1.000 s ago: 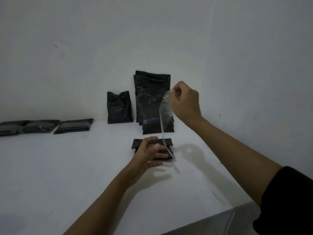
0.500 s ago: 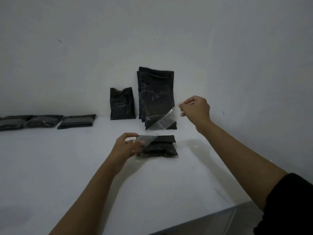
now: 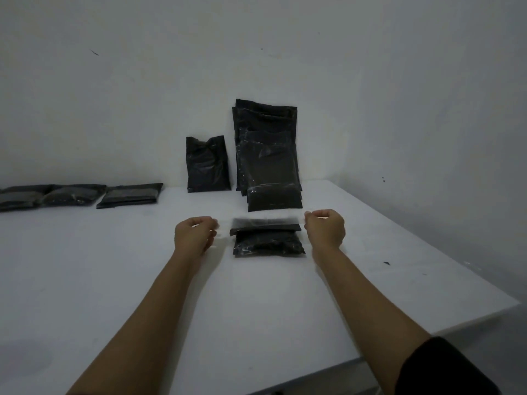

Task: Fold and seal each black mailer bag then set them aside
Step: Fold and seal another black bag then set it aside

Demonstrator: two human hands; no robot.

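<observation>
Filling most of the lower view, the white table (image 3: 114, 280) runs back to a pale wall (image 3: 256, 52); its right edge falls away into shadow, and the left side is cut off by the frame. Against the wall leans a tall stack of flat black bags (image 3: 266, 143), their overlapping edges too dark to count. A shorter bag (image 3: 207, 163) leans just left of it, and a small packed bag (image 3: 274, 198) rests at the stack's foot. Far left lies a row of sealed bags (image 3: 71, 195), the outermost cropped by the frame, so their number cannot be told.

Two bare forearms reach in from below; the right one shows a dark sleeve (image 3: 445, 369) at the bottom corner. Between the hands, flat on the table, lies the folded mailer (image 3: 268, 240), its flap turned over along the far edge. A clear strip (image 3: 265, 222) stretches across above that flap, blurred and nearly invisible, so whether it touches the mailer cannot be told. The left hand (image 3: 195, 232) has curled fingers pinching the strip's left end. The right hand (image 3: 325, 228) is curled likewise, pinching the right end, though the fingertips themselves are hard to make out.
</observation>
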